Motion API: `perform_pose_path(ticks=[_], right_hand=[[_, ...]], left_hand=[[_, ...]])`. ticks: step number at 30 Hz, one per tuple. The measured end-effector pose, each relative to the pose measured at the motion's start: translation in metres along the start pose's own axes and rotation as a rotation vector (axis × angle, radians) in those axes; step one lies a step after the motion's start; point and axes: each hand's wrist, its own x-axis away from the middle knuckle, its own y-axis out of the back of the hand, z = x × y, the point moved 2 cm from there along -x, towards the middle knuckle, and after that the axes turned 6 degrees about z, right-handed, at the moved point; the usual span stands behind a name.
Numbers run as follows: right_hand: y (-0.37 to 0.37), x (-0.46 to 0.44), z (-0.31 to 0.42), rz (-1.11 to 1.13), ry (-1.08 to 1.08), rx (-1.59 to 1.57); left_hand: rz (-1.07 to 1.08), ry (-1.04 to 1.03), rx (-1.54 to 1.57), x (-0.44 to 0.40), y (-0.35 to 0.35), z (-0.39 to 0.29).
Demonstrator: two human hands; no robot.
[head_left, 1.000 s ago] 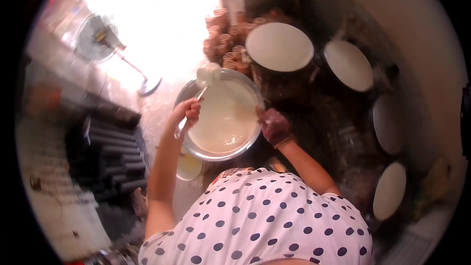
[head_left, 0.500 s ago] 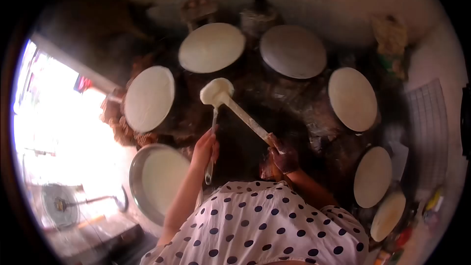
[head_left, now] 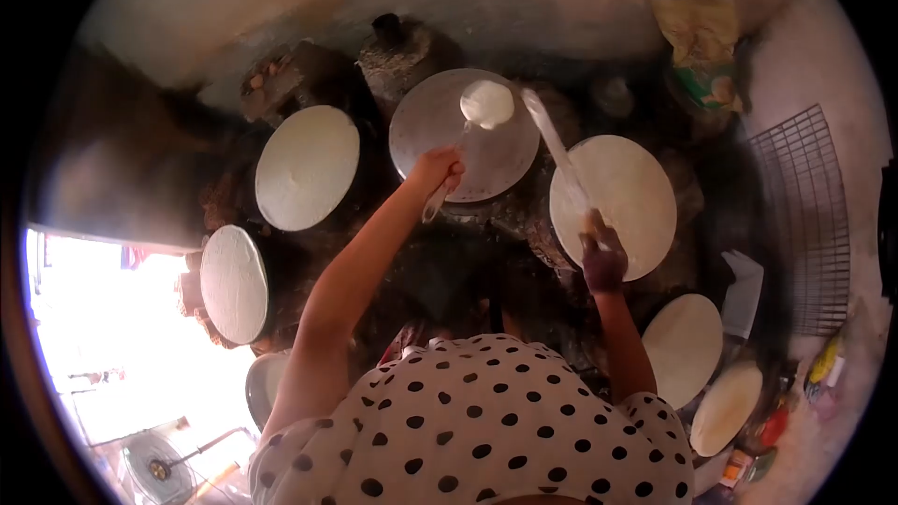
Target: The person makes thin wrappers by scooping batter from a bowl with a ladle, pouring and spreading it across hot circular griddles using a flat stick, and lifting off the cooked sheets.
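From where I stand, the step in hand appears to be charging the bare round griddle point(head_left: 426, 136) with white batter. The left hand point(head_left: 438, 173) grasps the ladle handle point(head_left: 433, 206), its end protruding below the fist. The ladle bowl point(head_left: 486, 104), loaded with batter, is positioned over the griddle's upper right area; whether it makes contact cannot be determined. The right hand point(head_left: 604, 260) is closed around a long flat paddle point(head_left: 559, 151), which extends across the coated right griddle point(head_left: 641, 201), its tip just beside the bare plate's edge. A second coated griddle point(head_left: 309, 168) stands left of the bare one. The next move calls for a controlled tilt of the ladle, with the paddle kept clear until batter is deposited.
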Motion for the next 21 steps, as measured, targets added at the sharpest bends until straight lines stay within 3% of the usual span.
perform_pose_path(ticks=[1,4,7,8,9,10,11,12,13,14,15,16,18,19,20,21], right_hand=[[-0.007,-0.020,-0.001,-0.046,0.110,-0.066],[-0.048,-0.068,-0.009,0.246,-0.044,0.421],[-0.057,-0.060,-0.013,0.275,-0.146,0.310],[-0.071,-0.054,-0.019,0.273,-0.153,0.310],[-0.092,-0.045,-0.025,0.074,-0.086,0.124],[-0.099,-0.043,-0.016,-0.127,-0.018,-0.060],[-0.114,-0.043,-0.004,-0.135,0.036,0.006],[-0.141,-0.047,0.000,0.048,-0.183,-0.018],[-0.163,-0.068,0.012,0.442,-0.552,-0.127],[-0.182,-0.071,0.032,0.067,-0.266,-0.065],[-0.182,-0.088,0.058,0.110,-0.463,-0.226],[-0.179,-0.107,0.079,0.151,-0.658,-0.388],[-0.226,-0.117,0.039,0.015,-0.337,-0.430],[-0.208,-0.109,0.055,0.124,-0.633,-0.774],[-0.224,-0.089,0.046,0.118,-0.637,-0.771],[-0.251,-0.062,0.028,-0.058,-0.436,-0.588]], left_hand=[[0.012,0.012,-0.004,-0.029,-0.001,0.000],[0.078,0.128,0.060,-0.100,0.002,0.009],[0.038,0.142,-0.011,-0.144,0.018,0.020],[0.027,0.066,-0.212,-0.154,0.028,0.021],[0.017,-0.010,-0.413,-0.160,0.034,0.020],[0.022,-0.005,-0.417,-0.160,0.033,0.014],[-0.118,-0.081,-0.712,-0.158,0.035,0.006],[-0.260,-0.161,-1.005,-0.154,0.035,-0.003],[-0.253,-0.158,-1.009,-0.149,0.036,-0.006],[-0.370,-0.253,-1.212,-0.142,0.038,-0.011],[-0.488,-0.353,-1.412,-0.136,0.041,-0.017],[-0.480,-0.352,-1.416,-0.133,0.049,-0.025],[-0.511,-0.159,-1.495,-0.127,0.079,-0.046],[-0.553,-0.136,-1.505,-0.113,0.097,-0.054],[-0.594,-0.113,-1.514,-0.094,0.116,-0.059],[-0.677,-0.067,-1.449,-0.072,0.130,-0.068]])
